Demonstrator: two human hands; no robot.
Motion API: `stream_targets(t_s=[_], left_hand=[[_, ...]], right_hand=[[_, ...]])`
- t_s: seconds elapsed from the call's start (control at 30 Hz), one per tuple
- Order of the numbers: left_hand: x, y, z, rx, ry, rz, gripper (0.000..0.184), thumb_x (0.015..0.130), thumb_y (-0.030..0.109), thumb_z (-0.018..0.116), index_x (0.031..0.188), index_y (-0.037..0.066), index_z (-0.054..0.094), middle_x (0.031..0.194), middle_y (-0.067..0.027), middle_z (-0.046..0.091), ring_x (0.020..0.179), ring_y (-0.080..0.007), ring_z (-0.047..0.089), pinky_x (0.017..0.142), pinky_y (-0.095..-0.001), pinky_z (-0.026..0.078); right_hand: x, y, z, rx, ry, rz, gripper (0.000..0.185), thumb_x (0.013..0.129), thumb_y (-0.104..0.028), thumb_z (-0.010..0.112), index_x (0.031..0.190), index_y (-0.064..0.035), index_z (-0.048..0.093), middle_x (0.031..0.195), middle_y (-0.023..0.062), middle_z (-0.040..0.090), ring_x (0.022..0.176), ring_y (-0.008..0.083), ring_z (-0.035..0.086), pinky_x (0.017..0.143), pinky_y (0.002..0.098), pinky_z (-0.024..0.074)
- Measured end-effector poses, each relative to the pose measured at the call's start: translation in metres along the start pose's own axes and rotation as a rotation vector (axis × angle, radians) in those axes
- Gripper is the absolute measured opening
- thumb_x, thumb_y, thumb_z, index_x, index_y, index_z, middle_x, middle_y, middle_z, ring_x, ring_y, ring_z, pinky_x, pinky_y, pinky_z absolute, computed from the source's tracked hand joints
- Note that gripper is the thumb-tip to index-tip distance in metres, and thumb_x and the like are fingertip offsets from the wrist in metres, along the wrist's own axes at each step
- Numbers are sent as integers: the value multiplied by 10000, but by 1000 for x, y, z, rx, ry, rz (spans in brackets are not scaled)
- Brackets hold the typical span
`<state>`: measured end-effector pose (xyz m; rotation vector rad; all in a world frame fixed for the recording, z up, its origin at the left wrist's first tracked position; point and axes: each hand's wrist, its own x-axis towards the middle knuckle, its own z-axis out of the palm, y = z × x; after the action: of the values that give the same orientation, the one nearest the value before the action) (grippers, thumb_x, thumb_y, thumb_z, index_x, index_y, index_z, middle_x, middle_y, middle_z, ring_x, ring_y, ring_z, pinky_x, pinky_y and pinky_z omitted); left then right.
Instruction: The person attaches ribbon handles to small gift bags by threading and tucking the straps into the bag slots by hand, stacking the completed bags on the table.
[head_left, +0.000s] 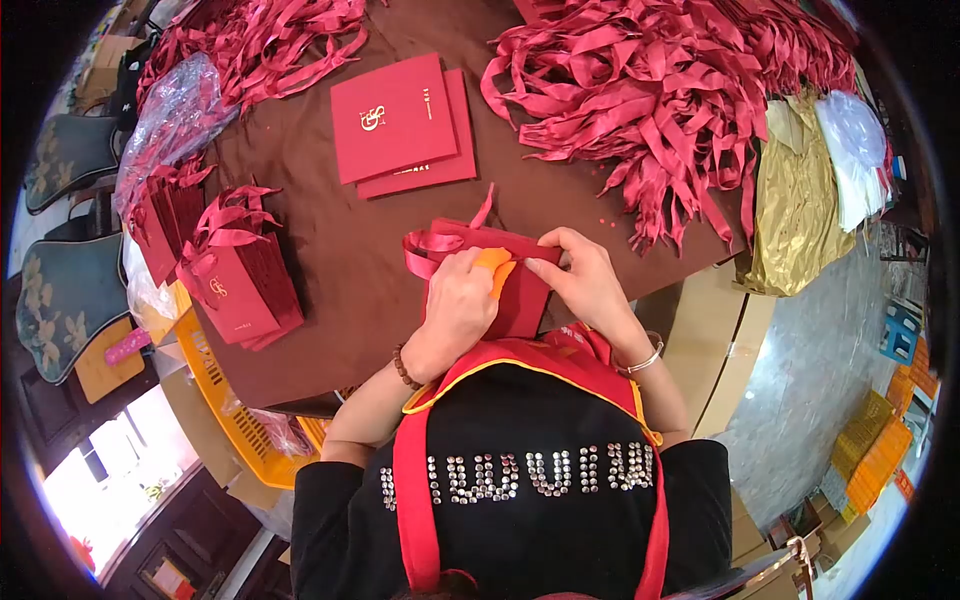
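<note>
Pinched together, the right hand's (585,278) thumb and forefinger seem to hold the top edge of a red bag (520,308). Across from it, the left hand (462,298) is curled against the same bag, beside an orange piece (493,262) at its fingers; its fingertips are hidden, so I can't tell how tightly it closes, or on what.

From the head view, looking down with the person, I see the bag at the near side of the brown table (345,290), close to the apron (520,352). A loop of ribbon (428,243) stands out by its left side, with one loose end poking up behind the bag. To do this fine fingerwork well, I'd steady the paper with the left hand and let the right fingertips do the delicate part, pressing lightly so the edge doesn't crease. I'd keep the ribbon flat and clear of the fingers, since a twist would likely show.

Two flat red bags (392,125) overlap farther back, a bundle of bow-topped bags (238,290) stands to the left, and a heap of ribbons (640,95) lies to the right.
</note>
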<state>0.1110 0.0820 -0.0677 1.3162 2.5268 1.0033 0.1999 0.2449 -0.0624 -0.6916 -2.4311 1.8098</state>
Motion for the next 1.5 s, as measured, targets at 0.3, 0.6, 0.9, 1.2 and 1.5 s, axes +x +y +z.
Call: stream_targets(t_s=[0.3, 0.6, 0.9, 1.2, 1.5], left_hand=[[4, 5, 0, 136, 57, 157, 143, 643, 1, 631, 776, -48, 607, 826, -224, 612, 731, -390, 582, 648, -424, 493], [6, 7, 5, 134, 113, 201, 192, 581, 13, 644, 765, -18, 600, 735, -162, 574, 635, -331, 554, 555, -409, 446], [7, 13, 6, 116, 173, 156, 187, 579, 19, 649, 759, 6, 600, 709, -127, 552, 595, -295, 528, 527, -379, 417], [5, 7, -6, 185, 96, 233, 178, 689, 76, 628, 863, 59, 656, 877, -39, 573, 808, -203, 557, 764, -369, 375], [16, 8, -27, 265, 158, 154, 252, 641, 189, 742, 863, 111, 651, 969, 12, 591, 943, -197, 527, 826, -396, 301]], right_hand=[[-1, 0, -2, 40, -28, 23, 198, 790, -121, 654, 935, 4, 604, 859, 128, 600, 678, 222, 572, 639, 320, 457], [-1, -4, 0, 144, -20, 62, 166, 795, -104, 650, 902, 17, 612, 843, 114, 580, 694, 193, 573, 641, 300, 451], [-4, -2, 4, 203, -46, -8, 103, 812, -26, 651, 847, 45, 586, 811, 38, 518, 658, 66, 532, 580, 225, 432], [-2, -8, -2, 96, -16, -94, 104, 813, -18, 642, 854, 62, 589, 824, 66, 544, 664, 104, 547, 585, 234, 436], [8, -24, -20, -8, -220, -271, 103, 785, 5, 641, 873, 45, 606, 814, 81, 561, 703, 149, 545, 611, 264, 435]])
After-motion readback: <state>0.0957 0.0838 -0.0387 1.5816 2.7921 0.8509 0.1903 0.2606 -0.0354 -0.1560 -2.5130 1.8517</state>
